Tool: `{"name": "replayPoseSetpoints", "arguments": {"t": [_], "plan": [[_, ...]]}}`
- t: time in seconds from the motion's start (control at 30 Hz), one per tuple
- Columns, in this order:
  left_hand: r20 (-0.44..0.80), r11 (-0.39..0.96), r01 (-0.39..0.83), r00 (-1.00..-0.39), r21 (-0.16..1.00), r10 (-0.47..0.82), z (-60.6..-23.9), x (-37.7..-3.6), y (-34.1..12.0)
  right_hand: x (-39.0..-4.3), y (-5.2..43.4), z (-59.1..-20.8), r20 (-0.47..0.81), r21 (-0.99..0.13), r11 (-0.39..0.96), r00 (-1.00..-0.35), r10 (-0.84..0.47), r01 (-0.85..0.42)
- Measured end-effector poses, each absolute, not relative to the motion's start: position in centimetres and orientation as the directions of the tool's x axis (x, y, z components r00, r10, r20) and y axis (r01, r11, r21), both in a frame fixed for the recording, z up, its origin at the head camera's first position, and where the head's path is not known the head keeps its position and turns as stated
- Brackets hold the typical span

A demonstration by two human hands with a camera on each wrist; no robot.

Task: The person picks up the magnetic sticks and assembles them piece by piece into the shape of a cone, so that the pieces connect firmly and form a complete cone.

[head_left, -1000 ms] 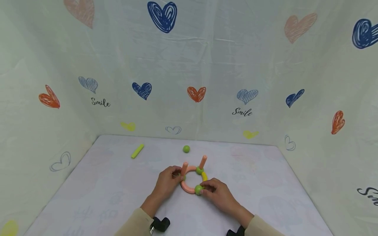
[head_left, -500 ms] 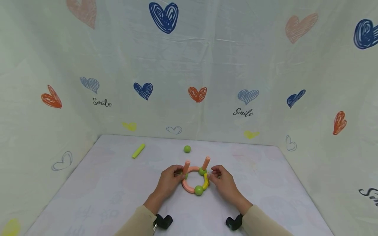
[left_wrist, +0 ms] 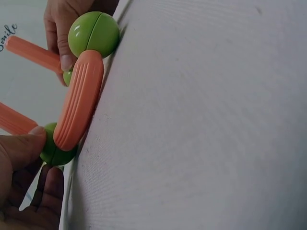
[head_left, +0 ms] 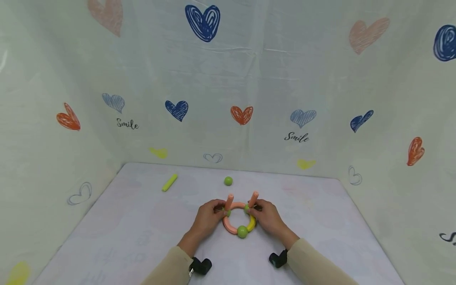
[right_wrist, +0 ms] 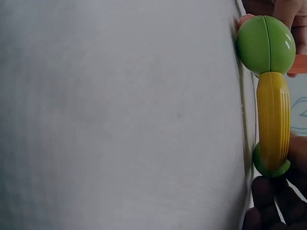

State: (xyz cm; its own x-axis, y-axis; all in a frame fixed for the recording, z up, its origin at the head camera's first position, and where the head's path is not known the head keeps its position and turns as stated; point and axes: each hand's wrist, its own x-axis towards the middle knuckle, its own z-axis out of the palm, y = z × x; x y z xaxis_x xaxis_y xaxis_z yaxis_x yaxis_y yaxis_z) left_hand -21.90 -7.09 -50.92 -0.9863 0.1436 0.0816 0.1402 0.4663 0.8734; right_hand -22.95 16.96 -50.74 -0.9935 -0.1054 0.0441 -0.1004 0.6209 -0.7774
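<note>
A toy ring of curved rods and green balls lies on the table. Its left and back arcs (head_left: 229,225) are orange and the right arc (head_left: 251,224) is yellow. One orange straight rod (head_left: 229,202) stands on the left ball, another orange rod (head_left: 253,199) leans upward from the right ball. My left hand (head_left: 208,219) pinches the left green ball (left_wrist: 56,154) between thumb and fingers. With thumb and fingers my right hand (head_left: 269,219) grips the right green ball (right_wrist: 271,167), partly hidden. The front green ball (head_left: 242,232) is untouched, joining the orange and yellow arcs.
A loose green ball (head_left: 228,181) lies behind the ring. Further left is a yellow-green straight rod (head_left: 170,183). The white table (head_left: 142,221) ends at a curtain (head_left: 206,79) printed with hearts.
My right hand has left the front ball, moved back along the yellow arc and taken hold of the right ball. My left hand keeps its hold on the left ball.
</note>
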Motion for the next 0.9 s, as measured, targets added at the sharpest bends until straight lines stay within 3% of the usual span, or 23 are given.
{"name": "replayPoseSetpoints", "arguments": {"t": [0.5,0.9], "plan": [[0.079,0.460,0.141,-0.985,0.876,0.152,-51.0,-21.9,-7.1,-22.6,17.0,-50.8,0.087,-0.739,0.662,-0.992,-0.089,-0.124],[0.117,0.521,0.097,-0.993,0.848,-0.004,-49.4,-23.9,-10.1,-22.6,16.9,-50.8,0.081,-0.760,0.639,-0.993,-0.090,-0.120]]}}
